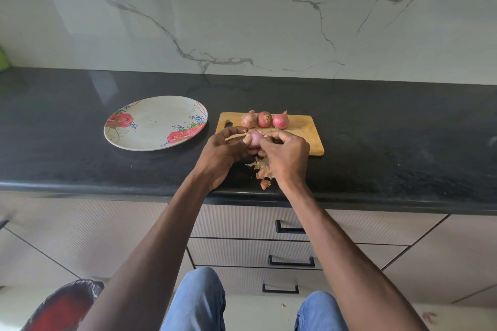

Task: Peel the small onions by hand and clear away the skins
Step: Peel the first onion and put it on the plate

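We grip one half-peeled onion [255, 139] in our left hand [226, 152] while our right hand [286, 154] pinches its skin. Three unpeeled onions [265, 119] wait on the board [304, 131]; loose skins [262, 169] remain uncleared.

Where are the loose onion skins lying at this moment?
In the head view, the onion skins lie on the black counter near its front edge, below the hands and just in front of the cutting board.

Black speckled worktop [390, 129] with rounded front edge, white grey-veined marble wall [242, 8] beyond the fingers, ribbed beige drawers [242, 251] with black handles [291, 262] below them, pale floor [269, 312], soft daylight glare
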`<action>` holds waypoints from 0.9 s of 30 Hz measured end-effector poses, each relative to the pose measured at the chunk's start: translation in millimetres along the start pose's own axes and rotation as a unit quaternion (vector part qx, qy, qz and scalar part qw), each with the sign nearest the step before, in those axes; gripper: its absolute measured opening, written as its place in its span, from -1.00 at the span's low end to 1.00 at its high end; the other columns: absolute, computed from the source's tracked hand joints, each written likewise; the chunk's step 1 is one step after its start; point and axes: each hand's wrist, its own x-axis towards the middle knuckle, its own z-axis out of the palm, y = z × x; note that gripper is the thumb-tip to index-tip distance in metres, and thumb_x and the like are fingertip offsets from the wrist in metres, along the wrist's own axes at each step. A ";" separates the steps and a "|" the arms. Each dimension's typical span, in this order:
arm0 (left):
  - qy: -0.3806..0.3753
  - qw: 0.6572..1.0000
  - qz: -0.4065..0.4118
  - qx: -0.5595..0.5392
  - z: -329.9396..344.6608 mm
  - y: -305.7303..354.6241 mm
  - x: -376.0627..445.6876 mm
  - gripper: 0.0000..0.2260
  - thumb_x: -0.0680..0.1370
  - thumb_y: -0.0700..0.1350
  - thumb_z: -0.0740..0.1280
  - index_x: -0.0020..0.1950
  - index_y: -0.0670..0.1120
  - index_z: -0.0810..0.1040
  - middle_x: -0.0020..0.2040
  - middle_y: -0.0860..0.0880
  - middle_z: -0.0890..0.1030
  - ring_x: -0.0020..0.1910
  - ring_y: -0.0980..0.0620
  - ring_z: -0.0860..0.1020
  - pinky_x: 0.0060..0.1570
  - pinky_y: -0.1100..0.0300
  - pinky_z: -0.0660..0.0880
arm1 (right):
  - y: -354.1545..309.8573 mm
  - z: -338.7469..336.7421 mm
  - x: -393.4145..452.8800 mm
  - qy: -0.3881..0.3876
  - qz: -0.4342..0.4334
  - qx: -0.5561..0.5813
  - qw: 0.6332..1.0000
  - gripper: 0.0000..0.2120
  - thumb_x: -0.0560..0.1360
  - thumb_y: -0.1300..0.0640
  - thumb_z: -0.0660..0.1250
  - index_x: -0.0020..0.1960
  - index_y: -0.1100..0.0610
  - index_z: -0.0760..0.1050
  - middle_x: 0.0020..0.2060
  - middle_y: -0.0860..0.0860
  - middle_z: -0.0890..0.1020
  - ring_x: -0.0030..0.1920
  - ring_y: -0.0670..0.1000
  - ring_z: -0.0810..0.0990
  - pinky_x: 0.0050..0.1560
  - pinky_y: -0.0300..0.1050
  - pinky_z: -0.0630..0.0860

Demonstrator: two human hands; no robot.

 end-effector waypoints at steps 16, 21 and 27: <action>0.014 0.999 -0.017 -0.034 0.4 2.6 0.3 -0.67 0.43 -0.24 0.44 0.15 -0.31 0.54 0.03 -0.19 0.67 -0.03 -0.07 0.66 0.05 0.13 0.63 | 0.3 -9.0 7.2 -0.061 0.105 0.154 0.981 -0.85 0.46 0.39 0.42 -0.22 0.21 0.68 -0.38 0.12 0.68 -0.43 0.00 0.63 -0.31 -0.11 0.63; 0.040 0.997 -0.031 -0.052 0.1 4.9 -0.1 -0.82 0.55 -0.28 0.36 0.15 -0.28 0.56 -0.01 -0.15 0.69 -0.11 0.01 0.68 -0.11 0.21 0.64 | 6.4 -12.9 12.3 -0.032 0.128 0.179 0.975 -0.91 0.46 0.36 0.42 -0.20 0.27 0.67 -0.40 0.10 0.67 -0.44 0.02 0.61 -0.35 -0.13 0.61; 0.046 0.996 -0.018 -0.070 -1.6 4.9 -0.6 -0.82 0.53 -0.33 0.36 0.13 -0.24 0.57 0.02 -0.19 0.68 -0.02 -0.07 0.66 0.03 0.14 0.61 | 16.6 -2.8 11.2 -0.042 -0.014 0.002 0.999 -0.87 0.46 0.23 0.48 0.01 0.14 0.72 -0.19 -0.02 0.73 -0.17 -0.09 0.68 -0.08 -0.10 0.65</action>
